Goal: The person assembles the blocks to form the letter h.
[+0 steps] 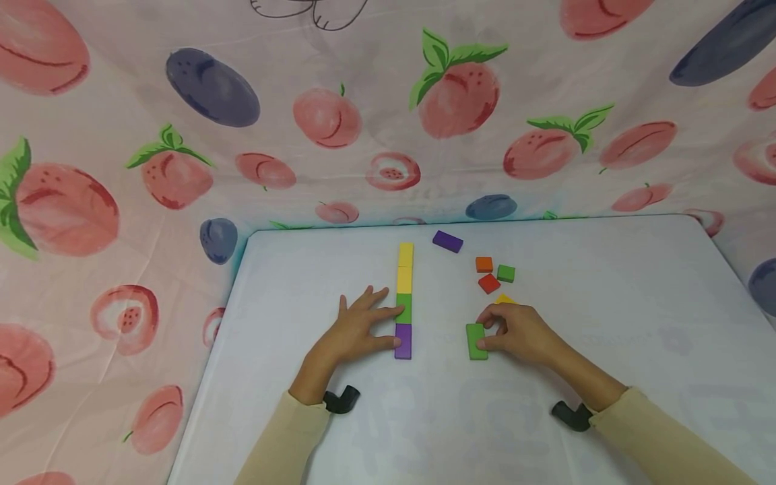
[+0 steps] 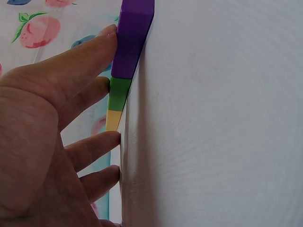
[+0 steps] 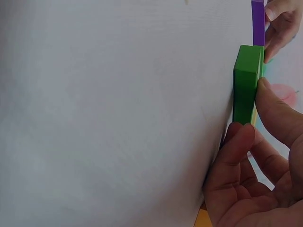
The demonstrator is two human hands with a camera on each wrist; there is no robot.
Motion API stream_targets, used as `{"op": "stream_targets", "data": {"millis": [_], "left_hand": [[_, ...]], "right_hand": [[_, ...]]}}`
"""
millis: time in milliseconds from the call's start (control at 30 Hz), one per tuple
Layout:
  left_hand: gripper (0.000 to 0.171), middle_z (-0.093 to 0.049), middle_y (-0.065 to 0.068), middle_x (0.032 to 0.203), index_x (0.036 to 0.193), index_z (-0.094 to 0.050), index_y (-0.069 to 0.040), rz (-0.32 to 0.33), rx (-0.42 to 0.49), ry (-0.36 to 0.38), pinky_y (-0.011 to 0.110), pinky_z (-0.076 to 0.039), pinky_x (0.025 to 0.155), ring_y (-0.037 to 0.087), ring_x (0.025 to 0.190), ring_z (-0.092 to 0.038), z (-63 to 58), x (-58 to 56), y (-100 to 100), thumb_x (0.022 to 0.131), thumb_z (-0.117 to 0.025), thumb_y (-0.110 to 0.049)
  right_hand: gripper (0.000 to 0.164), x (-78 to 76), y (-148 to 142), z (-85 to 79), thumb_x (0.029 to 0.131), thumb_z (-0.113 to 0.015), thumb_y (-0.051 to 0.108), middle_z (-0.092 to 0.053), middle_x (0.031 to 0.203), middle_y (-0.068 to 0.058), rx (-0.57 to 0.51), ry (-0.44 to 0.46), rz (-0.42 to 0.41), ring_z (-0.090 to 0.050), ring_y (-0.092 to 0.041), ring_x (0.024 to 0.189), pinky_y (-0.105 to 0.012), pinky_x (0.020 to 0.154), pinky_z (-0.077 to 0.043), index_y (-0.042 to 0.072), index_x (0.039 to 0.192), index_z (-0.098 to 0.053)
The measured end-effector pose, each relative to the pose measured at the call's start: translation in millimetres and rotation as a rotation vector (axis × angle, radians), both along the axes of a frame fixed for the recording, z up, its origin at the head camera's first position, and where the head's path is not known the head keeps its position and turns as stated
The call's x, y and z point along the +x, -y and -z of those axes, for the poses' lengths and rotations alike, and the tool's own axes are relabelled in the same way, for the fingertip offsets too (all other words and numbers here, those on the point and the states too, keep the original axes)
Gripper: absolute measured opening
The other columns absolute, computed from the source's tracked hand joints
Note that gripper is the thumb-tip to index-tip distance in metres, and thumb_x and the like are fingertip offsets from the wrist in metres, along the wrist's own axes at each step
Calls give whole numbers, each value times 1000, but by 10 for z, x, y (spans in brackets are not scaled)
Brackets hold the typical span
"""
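Sleeves in beige enter at the bottom of the frame, over a white tabletop. Right of centre, my right hand pinches a loose green block between thumb and fingers; whether it is off the surface I cannot tell. Left of centre, my left hand grasps nothing: fingers spread, thumb touching the purple row block, index finger touching the green row block beyond. Two yellow blocks carry on the line. I judge this the lining-up step; the next move seems to call for bringing the pinched block square to the purple end without nudging the row. Beyond my right hand lie a partly hidden yellow piece, a red block, a small green block and an orange block; farther up, a loose purple block, then fruit-print cloth.
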State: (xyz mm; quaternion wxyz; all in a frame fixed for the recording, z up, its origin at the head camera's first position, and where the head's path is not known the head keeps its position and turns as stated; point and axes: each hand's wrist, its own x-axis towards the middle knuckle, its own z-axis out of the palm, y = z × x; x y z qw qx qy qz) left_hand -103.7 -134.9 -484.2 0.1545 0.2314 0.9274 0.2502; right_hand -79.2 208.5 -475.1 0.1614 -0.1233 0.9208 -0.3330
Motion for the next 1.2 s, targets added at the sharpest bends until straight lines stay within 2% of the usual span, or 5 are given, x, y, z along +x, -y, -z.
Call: {"op": "stream_targets", "data": {"millis": [300, 533, 1200], "left_hand": [[61, -35, 4, 167, 144, -60, -34, 0, -8, 1, 77, 2, 118, 34, 159, -16, 4, 1, 2, 88, -75, -53], [61, -34, 4, 167, 144, -59, -34, -2, -9, 2, 77, 2, 118, 34, 159, -16, 8, -5, -1, 88, -75, -53], [62, -34, 4, 167, 145, -59, -34, -1, -9, 17, 76, 2, 119, 33, 160, -15, -7, -3, 0, 88, -75, -53]], "right_hand": [[44, -5, -20, -28, 80, -88, 32, -67, 97, 1, -17, 35, -15, -58, -12, 76, -23, 66, -50, 15, 117, -73], [58, 19, -43, -25, 75, -92, 32, -65, 103, 0, -35, 18, -94, -59, -7, 70, -22, 65, -52, 14, 126, -69], [57, 26, -49, -37, 74, -92, 29, -66, 102, 0, -21, -10, -115, -58, -7, 72, -22, 66, -51, 13, 124, -70]]}}
